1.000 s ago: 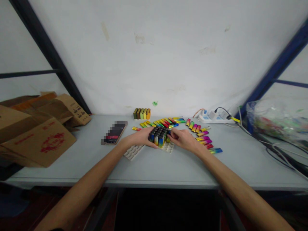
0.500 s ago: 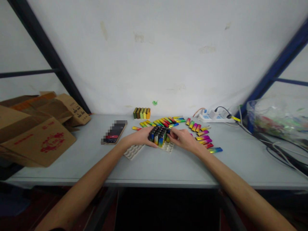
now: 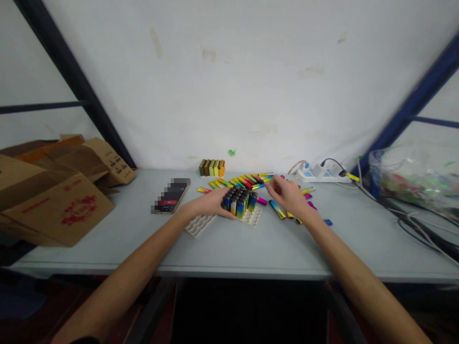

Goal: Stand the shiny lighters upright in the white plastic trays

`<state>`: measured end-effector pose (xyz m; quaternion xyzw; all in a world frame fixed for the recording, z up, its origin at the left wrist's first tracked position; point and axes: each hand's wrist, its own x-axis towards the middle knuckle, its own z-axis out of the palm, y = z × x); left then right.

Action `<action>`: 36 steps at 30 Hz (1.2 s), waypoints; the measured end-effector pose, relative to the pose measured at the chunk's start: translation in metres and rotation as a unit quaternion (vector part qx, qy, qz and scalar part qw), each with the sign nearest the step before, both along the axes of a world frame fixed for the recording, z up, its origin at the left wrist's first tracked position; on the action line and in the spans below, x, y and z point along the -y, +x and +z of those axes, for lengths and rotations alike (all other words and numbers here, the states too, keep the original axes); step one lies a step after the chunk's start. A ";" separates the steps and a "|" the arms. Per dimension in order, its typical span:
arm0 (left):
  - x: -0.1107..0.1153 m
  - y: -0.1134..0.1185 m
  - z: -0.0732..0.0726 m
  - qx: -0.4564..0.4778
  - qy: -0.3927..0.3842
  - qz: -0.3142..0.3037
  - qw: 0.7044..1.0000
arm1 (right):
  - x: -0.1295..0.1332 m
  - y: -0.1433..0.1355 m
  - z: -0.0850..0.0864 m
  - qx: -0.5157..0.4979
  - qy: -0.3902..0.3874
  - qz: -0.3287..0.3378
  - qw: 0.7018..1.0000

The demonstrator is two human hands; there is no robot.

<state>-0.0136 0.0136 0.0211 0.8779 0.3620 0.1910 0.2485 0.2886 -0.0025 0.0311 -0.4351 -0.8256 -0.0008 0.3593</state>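
Note:
My left hand point(image 3: 213, 203) is wrapped around the left side of a tight block of upright lighters point(image 3: 239, 201), its thumb along the front. These have black tops and shiny blue-to-yellow or silvery bodies. They stand on a white tray with round hollows point(image 3: 253, 217), whose bare right part shows. To the right, my right hand point(image 3: 285, 193) has its fingers pinched at the end of a blue-and-yellow lighter point(image 3: 258, 187) lying behind the block. Below its palm lies another blue-and-gold lighter point(image 3: 277, 209); a magenta one point(image 3: 261, 200) rests beside the tray.
A second white tray point(image 3: 199, 225) lies left of the block. Loose lighters point(image 3: 238, 181) lie in a row behind. Another upright block point(image 3: 212, 167) stands by the wall. A phone point(image 3: 172, 196), cardboard boxes point(image 3: 60, 205), a power strip point(image 3: 322, 176) and a plastic bag point(image 3: 412, 177) surround the work area.
My right hand has left the block's right side, where it held a lighter, and moved right and slightly back to the loose ones. My left hand stays around the block.

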 end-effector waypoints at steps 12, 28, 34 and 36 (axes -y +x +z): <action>-0.002 -0.001 -0.002 -0.009 0.001 0.013 1.000 | -0.016 0.002 -0.030 0.148 -0.087 0.101 0.980; -0.002 -0.002 -0.002 0.000 0.002 0.001 1.000 | -0.034 0.006 -0.039 -0.087 -0.154 0.039 0.983; -0.001 -0.002 -0.002 -0.006 0.004 0.008 1.000 | -0.035 0.002 -0.033 -0.217 -0.161 0.026 0.962; -0.001 -0.002 -0.002 -0.006 0.001 0.008 1.000 | -0.034 0.001 -0.029 -0.266 -0.167 0.049 0.948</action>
